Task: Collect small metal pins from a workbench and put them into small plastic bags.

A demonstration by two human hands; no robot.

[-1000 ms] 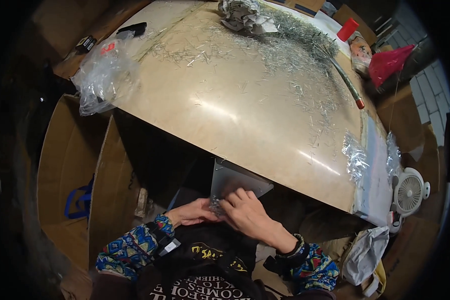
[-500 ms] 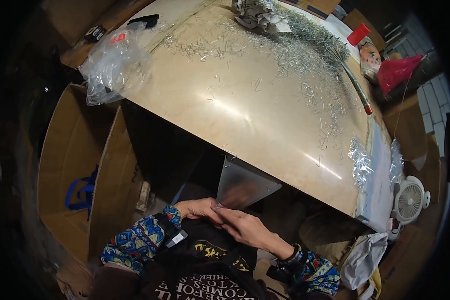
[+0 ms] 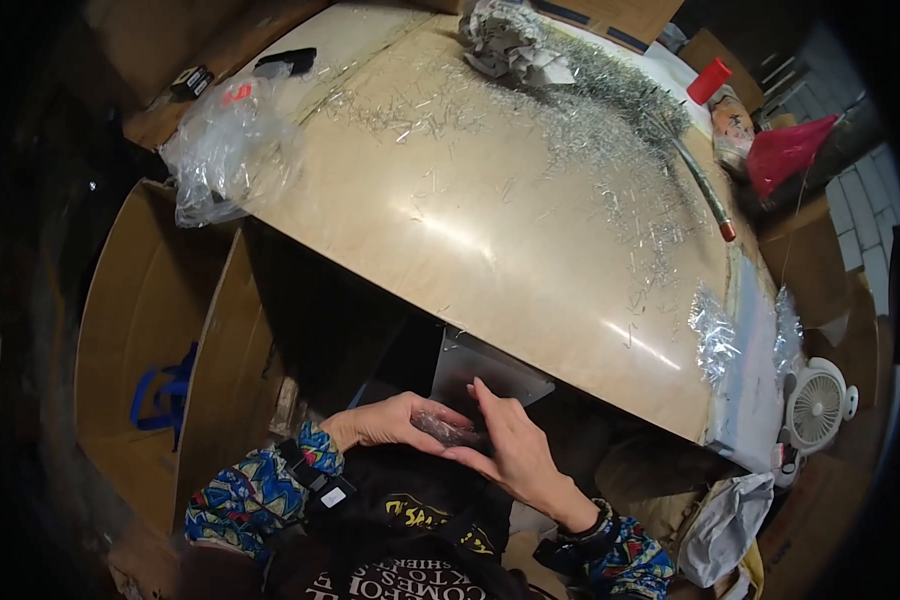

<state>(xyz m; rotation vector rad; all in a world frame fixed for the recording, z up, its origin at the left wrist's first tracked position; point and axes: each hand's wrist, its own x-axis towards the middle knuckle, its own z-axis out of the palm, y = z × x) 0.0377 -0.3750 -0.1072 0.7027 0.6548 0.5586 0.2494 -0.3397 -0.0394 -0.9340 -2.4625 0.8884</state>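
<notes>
My left hand [image 3: 390, 420] curls around a small clear plastic packet [image 3: 442, 427], held low in front of my body. What lies inside it is too dark to make out. Facing it from the other side, my right hand [image 3: 515, 450] has its fingers stretched out and its thumb apart, close against the packet's right end. Just beyond the hands, a grey plate [image 3: 490, 362] juts out from under the table's front edge. On the pale tabletop [image 3: 370, 200] beyond lie many thin, silvery wire-like pieces [image 3: 610, 140], thickest at the far right.
Crumpled paper [image 3: 515, 45] and a bundle of thin rods with an orange end [image 3: 705, 180] lie among the pieces. A clear plastic bag [image 3: 225, 150] sits at the left corner, above a cardboard box [image 3: 120, 330]. A white fan [image 3: 815, 405] stands at right.
My hands have moved apart from their closed-together position. The right fingers have straightened and lifted, and the clear packet in my left hand now shows. The view has shifted slightly.
</notes>
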